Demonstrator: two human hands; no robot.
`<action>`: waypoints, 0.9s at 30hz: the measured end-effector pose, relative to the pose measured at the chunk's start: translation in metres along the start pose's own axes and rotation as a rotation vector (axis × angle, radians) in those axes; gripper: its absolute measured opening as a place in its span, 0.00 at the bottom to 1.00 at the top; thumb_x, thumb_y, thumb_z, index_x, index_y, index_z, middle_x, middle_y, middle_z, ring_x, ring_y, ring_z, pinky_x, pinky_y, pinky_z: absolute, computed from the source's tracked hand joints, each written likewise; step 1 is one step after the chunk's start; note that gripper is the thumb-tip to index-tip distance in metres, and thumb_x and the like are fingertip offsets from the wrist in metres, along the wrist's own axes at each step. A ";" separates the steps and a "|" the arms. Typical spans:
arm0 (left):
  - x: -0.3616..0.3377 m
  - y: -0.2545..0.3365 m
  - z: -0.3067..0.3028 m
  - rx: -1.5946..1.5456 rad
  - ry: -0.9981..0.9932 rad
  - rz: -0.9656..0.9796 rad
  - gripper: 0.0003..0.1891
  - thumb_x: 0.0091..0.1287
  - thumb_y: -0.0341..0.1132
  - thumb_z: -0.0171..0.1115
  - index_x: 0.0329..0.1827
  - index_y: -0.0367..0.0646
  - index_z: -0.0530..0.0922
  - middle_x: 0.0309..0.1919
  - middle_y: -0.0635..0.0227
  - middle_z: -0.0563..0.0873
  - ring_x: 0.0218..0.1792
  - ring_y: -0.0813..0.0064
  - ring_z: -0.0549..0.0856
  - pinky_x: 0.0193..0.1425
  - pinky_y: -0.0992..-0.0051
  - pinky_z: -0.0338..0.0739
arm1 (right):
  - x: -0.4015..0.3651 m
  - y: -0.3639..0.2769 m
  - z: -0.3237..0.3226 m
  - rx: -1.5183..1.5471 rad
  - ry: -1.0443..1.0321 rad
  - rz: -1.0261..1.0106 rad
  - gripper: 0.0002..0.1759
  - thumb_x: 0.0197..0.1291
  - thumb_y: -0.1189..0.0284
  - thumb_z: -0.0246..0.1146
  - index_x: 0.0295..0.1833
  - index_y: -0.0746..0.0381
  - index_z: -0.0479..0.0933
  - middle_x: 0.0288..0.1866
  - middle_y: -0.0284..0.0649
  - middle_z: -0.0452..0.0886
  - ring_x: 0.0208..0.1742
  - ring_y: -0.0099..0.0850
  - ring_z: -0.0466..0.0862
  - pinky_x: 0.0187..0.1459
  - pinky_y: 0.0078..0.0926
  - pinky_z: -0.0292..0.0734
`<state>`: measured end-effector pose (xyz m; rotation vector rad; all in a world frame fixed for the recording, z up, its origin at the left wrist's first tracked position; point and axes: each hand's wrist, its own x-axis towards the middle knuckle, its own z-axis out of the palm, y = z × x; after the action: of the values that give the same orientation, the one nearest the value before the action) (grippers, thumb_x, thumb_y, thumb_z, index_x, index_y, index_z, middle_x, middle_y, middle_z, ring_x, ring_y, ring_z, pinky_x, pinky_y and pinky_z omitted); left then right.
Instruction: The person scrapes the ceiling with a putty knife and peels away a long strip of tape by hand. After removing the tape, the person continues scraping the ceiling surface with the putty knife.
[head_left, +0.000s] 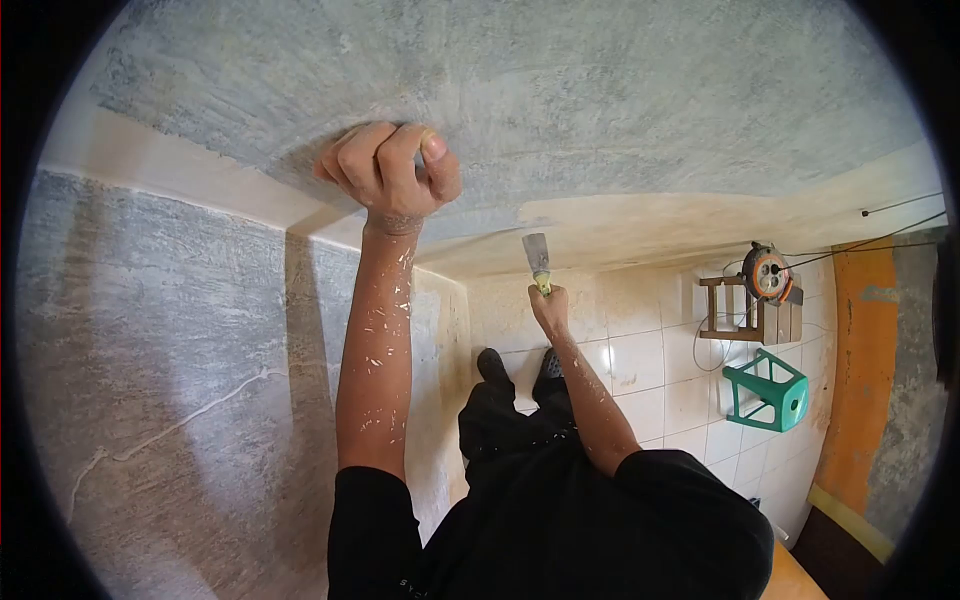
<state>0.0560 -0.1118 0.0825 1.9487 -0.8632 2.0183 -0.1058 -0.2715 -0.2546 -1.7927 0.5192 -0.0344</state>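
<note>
My left hand (388, 172) is raised against the grey patched wall (600, 90), its fingers curled in; whether anything is inside them is hidden. Lower down and to the right, my right hand (548, 308) is closed round the light green handle of a scraper (537, 255). The scraper's flat metal blade points up toward the pale lower part of the wall. White flakes cling to both forearms.
A second grey wall (180, 370) with a pale crack line stands at the left. On the tiled floor (635, 360) at the right are a green plastic stool (793, 402), a wooden stool (785, 322) and an orange-black cable reel (768, 270) with cords.
</note>
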 end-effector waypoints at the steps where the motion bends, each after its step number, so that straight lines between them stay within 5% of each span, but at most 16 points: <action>1: 0.002 0.001 0.001 0.004 -0.007 -0.001 0.08 0.67 0.40 0.53 0.31 0.49 0.73 0.35 0.71 0.71 0.38 0.74 0.69 0.45 0.70 0.59 | 0.004 -0.009 -0.001 0.034 0.021 -0.003 0.16 0.52 0.68 0.59 0.17 0.64 0.69 0.12 0.31 0.68 0.14 0.20 0.65 0.18 0.26 0.60; 6: 0.000 0.000 -0.001 0.017 -0.006 -0.009 0.09 0.67 0.40 0.52 0.31 0.48 0.73 0.35 0.71 0.71 0.38 0.73 0.69 0.44 0.70 0.61 | 0.016 -0.014 0.004 0.076 0.016 0.008 0.16 0.52 0.68 0.59 0.16 0.62 0.68 0.12 0.30 0.69 0.14 0.19 0.66 0.17 0.25 0.60; 9: 0.002 0.000 -0.002 0.026 -0.019 0.013 0.09 0.67 0.40 0.52 0.30 0.48 0.73 0.34 0.70 0.71 0.37 0.73 0.69 0.44 0.71 0.61 | 0.013 0.004 0.000 0.181 -0.032 0.185 0.16 0.53 0.68 0.59 0.16 0.60 0.67 0.12 0.29 0.68 0.12 0.19 0.67 0.15 0.23 0.60; 17: -0.001 0.004 -0.005 -0.013 -0.029 -0.040 0.09 0.66 0.40 0.53 0.30 0.48 0.73 0.34 0.71 0.71 0.37 0.74 0.69 0.44 0.70 0.60 | 0.027 0.018 0.010 0.059 -0.004 0.049 0.16 0.53 0.69 0.59 0.16 0.60 0.67 0.12 0.28 0.68 0.13 0.19 0.67 0.16 0.23 0.60; 22: -0.001 0.003 -0.001 -0.061 0.016 -0.105 0.06 0.63 0.41 0.54 0.29 0.56 0.73 0.34 0.77 0.70 0.37 0.75 0.69 0.46 0.69 0.58 | 0.021 -0.087 -0.002 0.132 0.071 -0.050 0.15 0.53 0.69 0.59 0.17 0.63 0.69 0.12 0.29 0.68 0.16 0.20 0.68 0.18 0.25 0.61; 25: -0.002 0.002 -0.002 -0.066 0.003 -0.103 0.06 0.63 0.41 0.54 0.28 0.55 0.73 0.34 0.77 0.70 0.37 0.75 0.69 0.46 0.69 0.58 | 0.011 0.014 0.013 -0.091 0.073 0.033 0.16 0.53 0.69 0.59 0.17 0.64 0.69 0.12 0.30 0.67 0.17 0.19 0.67 0.18 0.26 0.60; 27: 0.001 -0.001 -0.001 -0.072 0.001 -0.068 0.06 0.64 0.40 0.54 0.29 0.52 0.74 0.33 0.74 0.70 0.37 0.74 0.68 0.45 0.69 0.59 | 0.017 0.003 0.012 0.036 0.085 0.077 0.17 0.53 0.68 0.60 0.17 0.65 0.68 0.12 0.31 0.68 0.16 0.21 0.68 0.18 0.26 0.61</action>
<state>0.0559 -0.1103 0.0836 1.9119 -0.8451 1.9233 -0.0879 -0.2678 -0.2655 -1.7407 0.6442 -0.0672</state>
